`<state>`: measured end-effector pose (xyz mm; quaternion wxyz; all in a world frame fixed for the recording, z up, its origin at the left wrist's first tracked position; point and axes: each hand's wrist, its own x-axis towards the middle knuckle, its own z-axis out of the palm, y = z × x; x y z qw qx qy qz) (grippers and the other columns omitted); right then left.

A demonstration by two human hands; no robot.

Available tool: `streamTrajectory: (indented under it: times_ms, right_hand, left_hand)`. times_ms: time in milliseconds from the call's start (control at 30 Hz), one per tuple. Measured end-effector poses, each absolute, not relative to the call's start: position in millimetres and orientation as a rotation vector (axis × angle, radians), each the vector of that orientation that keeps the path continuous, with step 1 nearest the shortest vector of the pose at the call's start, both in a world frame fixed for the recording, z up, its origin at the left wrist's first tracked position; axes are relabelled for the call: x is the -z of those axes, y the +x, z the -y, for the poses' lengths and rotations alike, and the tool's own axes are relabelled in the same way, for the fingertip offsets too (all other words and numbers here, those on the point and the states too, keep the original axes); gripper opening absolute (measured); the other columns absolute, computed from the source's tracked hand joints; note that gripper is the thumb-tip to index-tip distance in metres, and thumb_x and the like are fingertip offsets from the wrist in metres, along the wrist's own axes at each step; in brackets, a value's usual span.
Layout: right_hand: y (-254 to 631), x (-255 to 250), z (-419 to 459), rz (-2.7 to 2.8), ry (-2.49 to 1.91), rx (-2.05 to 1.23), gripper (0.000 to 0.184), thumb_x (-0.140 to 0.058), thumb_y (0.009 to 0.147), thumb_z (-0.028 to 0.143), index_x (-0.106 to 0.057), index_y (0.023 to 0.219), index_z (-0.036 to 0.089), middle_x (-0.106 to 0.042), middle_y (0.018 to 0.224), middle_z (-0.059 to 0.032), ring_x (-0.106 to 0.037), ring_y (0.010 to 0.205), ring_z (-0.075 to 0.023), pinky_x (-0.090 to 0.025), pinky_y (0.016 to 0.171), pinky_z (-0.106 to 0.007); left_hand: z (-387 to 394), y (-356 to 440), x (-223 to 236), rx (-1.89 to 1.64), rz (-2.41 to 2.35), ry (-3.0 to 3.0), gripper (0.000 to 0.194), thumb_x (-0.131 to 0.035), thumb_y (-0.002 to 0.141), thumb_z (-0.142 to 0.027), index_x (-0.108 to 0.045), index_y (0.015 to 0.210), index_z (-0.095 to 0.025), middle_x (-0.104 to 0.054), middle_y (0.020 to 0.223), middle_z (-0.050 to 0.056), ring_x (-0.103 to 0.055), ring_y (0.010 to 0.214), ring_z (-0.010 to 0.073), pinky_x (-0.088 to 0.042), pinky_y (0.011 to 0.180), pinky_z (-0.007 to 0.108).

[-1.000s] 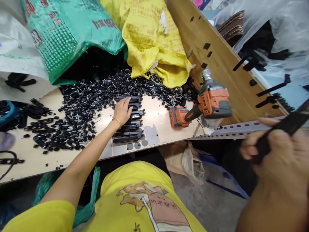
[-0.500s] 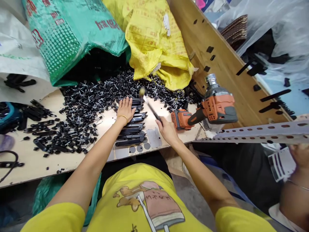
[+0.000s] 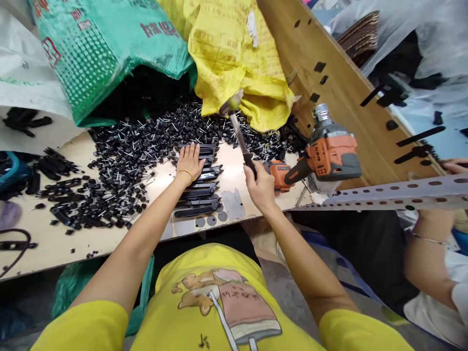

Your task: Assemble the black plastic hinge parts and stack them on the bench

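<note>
My left hand [image 3: 190, 163] lies flat with its fingers spread on a row of long black plastic parts [image 3: 199, 201], laid side by side on the table. Its fingertips reach the far end of the row. In my right hand [image 3: 260, 184] is a hammer [image 3: 240, 134], gripped by its dark handle. The hammer's head, smeared by motion, is raised beyond the row, in front of the yellow sack. Behind the row spreads a heap of small black knobs with metal pins [image 3: 124, 161].
An orange cordless impact driver [image 3: 331, 153] lies right of my right hand, by a wooden board [image 3: 303, 58]. A green sack [image 3: 109, 53] and a yellow sack [image 3: 219, 53] stand at the back. A perforated metal rail [image 3: 383, 195] and another person's arm [image 3: 429, 248] are at the right.
My right hand has lifted the hammer up and to the right, away from the black parts. My left hand stays on the row. The other person's arm at the right has shifted.
</note>
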<state>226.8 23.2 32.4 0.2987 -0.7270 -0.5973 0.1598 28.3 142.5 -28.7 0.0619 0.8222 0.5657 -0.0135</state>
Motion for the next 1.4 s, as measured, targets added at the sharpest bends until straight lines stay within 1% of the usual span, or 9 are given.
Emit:
streamTrajectory:
  times_ms: [133, 300, 467, 633, 933, 1067, 1167, 1267, 1400]
  right_hand:
    - [226, -20, -75, 1.494, -1.763, -0.471, 0.024, -0.051, 0.082, 0.037, -0.060, 0.091, 0.017, -0.066, 0.080, -0.0041, -0.058, 0.071, -0.0172, -0.042, 0.069, -0.026]
    - [209, 17, -155, 1.698, -1.606, -0.647, 0.020, -0.054, 0.077, 0.026, -0.062, 0.093, 0.017, -0.068, 0.090, -0.0045, -0.059, 0.079, -0.0175, -0.043, 0.078, -0.028]
    - [214, 27, -184, 2.096, -1.475, -0.688, 0.015, -0.061, 0.076, 0.025, -0.064, 0.086, 0.015, -0.067, 0.089, -0.0064, -0.059, 0.083, -0.0191, -0.041, 0.078, -0.028]
    - [223, 25, -192, 2.328, -1.468, -0.667, 0.019, -0.062, 0.079, 0.031, -0.064, 0.089, 0.015, -0.066, 0.092, -0.0079, -0.058, 0.087, -0.0203, -0.040, 0.077, -0.027]
    - [200, 18, -177, 2.406, -1.797, -0.415, 0.022, -0.052, 0.087, 0.032, -0.059, 0.100, 0.016, -0.068, 0.100, -0.0134, -0.060, 0.082, -0.0237, -0.040, 0.068, -0.030]
    - [196, 18, -167, 2.359, -1.792, -0.467, 0.021, -0.048, 0.089, 0.033, -0.061, 0.094, 0.017, -0.068, 0.093, -0.0120, -0.060, 0.080, -0.0231, -0.039, 0.068, -0.029]
    - [200, 13, -143, 2.082, -1.838, -0.474, 0.025, -0.048, 0.088, 0.040, -0.060, 0.089, 0.018, -0.067, 0.084, -0.0093, -0.059, 0.075, -0.0221, -0.039, 0.067, -0.029]
    - [215, 13, -99, 1.703, -2.022, -0.389, 0.032, -0.042, 0.090, 0.044, -0.059, 0.093, 0.017, -0.063, 0.080, -0.0096, -0.057, 0.072, -0.0231, -0.040, 0.067, -0.031]
    - [235, 31, -43, 1.452, -2.187, -0.257, 0.034, -0.039, 0.089, 0.034, -0.056, 0.109, 0.012, -0.059, 0.099, -0.0169, -0.056, 0.090, -0.0282, -0.042, 0.078, -0.039]
  left_hand:
    - [-144, 26, 30, 0.043, -1.688, 2.497, 0.064, -0.023, 0.093, -0.043, -0.022, 0.146, -0.006, -0.023, 0.152, 0.015, -0.024, 0.139, 0.0289, -0.011, 0.115, 0.042]
    - [-143, 25, 32, -0.005, -1.690, 2.539, 0.064, -0.023, 0.094, -0.043, -0.022, 0.146, -0.006, -0.024, 0.152, 0.016, -0.024, 0.139, 0.0290, -0.011, 0.115, 0.042]
    - [-141, 24, 34, 0.001, -1.686, 2.510, 0.064, -0.024, 0.094, -0.043, -0.021, 0.146, -0.007, -0.022, 0.153, 0.015, -0.023, 0.140, 0.0282, -0.010, 0.115, 0.042]
    - [-139, 26, 30, -0.014, -1.683, 2.485, 0.063, -0.025, 0.094, -0.042, -0.019, 0.147, -0.007, -0.021, 0.153, 0.016, -0.022, 0.140, 0.0295, -0.010, 0.115, 0.043]
    - [-138, 28, 27, -0.012, -1.701, 2.496, 0.063, -0.025, 0.094, -0.042, -0.021, 0.146, -0.006, -0.024, 0.152, 0.016, -0.028, 0.136, 0.0318, -0.015, 0.112, 0.044]
    - [-136, 27, 29, -0.013, -1.695, 2.500, 0.063, -0.026, 0.094, -0.043, -0.025, 0.145, -0.006, -0.026, 0.151, 0.016, -0.030, 0.133, 0.0324, -0.017, 0.111, 0.044]
    - [-140, 26, 26, -0.075, -1.677, 2.508, 0.058, -0.027, 0.094, -0.042, -0.031, 0.143, -0.010, -0.031, 0.149, 0.015, -0.035, 0.130, 0.0312, -0.020, 0.109, 0.043]
    - [-154, 24, 20, -0.111, -1.728, 2.451, 0.047, -0.035, 0.094, -0.039, -0.046, 0.133, -0.016, -0.045, 0.137, 0.015, -0.046, 0.119, 0.0302, -0.031, 0.101, 0.042]
    - [-183, 23, 13, 0.031, -1.677, 2.438, 0.036, -0.054, 0.087, -0.032, -0.055, 0.121, -0.020, -0.053, 0.120, 0.013, -0.055, 0.107, 0.0286, -0.039, 0.089, 0.039]
